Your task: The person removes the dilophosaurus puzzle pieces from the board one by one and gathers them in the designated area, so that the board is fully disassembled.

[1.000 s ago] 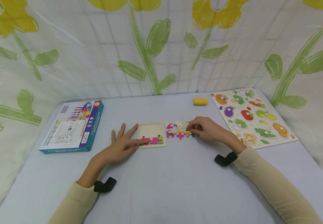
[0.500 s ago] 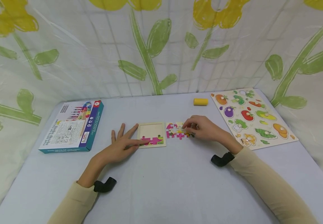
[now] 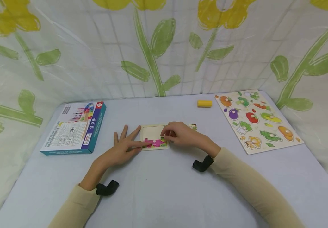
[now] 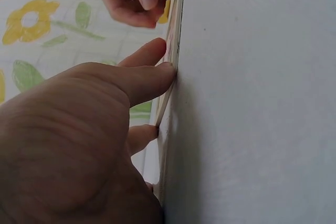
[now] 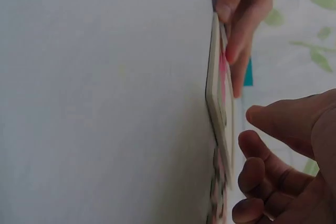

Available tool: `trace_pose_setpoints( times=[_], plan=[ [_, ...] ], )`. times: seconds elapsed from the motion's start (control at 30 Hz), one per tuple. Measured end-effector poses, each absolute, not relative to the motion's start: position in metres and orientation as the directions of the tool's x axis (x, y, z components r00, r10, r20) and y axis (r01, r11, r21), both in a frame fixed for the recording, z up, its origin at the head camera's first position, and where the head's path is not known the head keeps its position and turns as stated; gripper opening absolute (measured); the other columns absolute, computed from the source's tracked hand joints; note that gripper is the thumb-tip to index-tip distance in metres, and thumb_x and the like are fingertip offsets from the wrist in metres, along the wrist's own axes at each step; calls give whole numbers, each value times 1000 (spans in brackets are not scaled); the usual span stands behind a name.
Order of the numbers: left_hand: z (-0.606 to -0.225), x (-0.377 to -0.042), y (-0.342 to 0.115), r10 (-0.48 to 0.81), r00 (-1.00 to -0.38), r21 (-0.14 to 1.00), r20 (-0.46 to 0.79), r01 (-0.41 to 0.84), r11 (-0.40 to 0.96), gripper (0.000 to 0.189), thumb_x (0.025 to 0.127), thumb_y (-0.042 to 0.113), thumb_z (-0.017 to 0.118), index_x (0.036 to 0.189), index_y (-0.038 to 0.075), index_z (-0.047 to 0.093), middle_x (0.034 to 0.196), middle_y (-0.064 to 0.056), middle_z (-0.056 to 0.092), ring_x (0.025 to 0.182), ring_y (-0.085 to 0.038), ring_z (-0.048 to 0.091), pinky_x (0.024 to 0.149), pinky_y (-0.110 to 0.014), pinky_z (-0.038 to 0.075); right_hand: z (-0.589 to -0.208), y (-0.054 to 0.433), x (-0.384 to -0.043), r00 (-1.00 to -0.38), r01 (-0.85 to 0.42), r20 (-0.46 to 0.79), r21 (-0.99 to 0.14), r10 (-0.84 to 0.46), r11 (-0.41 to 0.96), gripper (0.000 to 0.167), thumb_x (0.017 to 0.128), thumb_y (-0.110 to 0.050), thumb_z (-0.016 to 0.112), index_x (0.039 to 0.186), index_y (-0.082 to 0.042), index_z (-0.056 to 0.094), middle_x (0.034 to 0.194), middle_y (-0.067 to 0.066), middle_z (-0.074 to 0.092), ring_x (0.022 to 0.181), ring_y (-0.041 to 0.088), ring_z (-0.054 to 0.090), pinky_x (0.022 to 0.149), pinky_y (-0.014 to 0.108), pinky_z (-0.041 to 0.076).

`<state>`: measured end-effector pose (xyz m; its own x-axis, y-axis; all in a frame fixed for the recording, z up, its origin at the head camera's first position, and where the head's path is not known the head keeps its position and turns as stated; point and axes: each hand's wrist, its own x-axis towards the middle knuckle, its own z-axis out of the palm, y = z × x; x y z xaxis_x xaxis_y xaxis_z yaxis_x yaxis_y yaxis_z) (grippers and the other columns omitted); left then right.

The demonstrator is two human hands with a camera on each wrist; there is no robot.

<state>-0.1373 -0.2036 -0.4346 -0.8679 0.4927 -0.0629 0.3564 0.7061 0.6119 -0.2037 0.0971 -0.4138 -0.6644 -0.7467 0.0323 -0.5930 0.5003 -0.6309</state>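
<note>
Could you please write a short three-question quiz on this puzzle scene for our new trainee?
1. True or false: the left hand lies with straight fingers on the wooden puzzle tray.
2. Which thing lies nearest the vegetable peg board? A) the teal box B) the yellow cylinder C) the wooden puzzle tray
3. Fill in: the right hand hovers over the tray's ____ edge, as the person sees it.

Key: 1 true; 2 B; 3 right.
</note>
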Motion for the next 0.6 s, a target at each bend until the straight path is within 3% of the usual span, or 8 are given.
trace_pose_setpoints(
  times=[0.2,0.37,0.6],
  plan=[
    [-434,-138,-204,471,-878,626,-79,324,709,43,106,28,63,150,32,62,180,-14,16,161,-57,-18,115,-83,-23,-417,72,-204,-641,-600,11,-631,-768,492,13,102,-13,71,113,-13,77,98,2,68,72,9,57,70,22,50],
    [-434,-137,-203,447,-890,628,-90,298,719,55,105,27,65,159,23,50,180,-10,17,163,-52,-17,117,-81,-22,-420,59,-204,-636,-612,3,-610,-771,503,13,101,-14,71,113,-13,77,97,1,69,76,10,58,71,22,51],
    [-434,-137,-204,435,-896,627,-89,290,723,57,105,26,64,159,15,48,179,-12,19,163,-54,-14,117,-82,-21,-417,43,-205,-621,-626,-11,-594,-783,505,18,102,-17,71,119,-13,76,99,1,70,76,10,61,75,24,52]
  ],
)
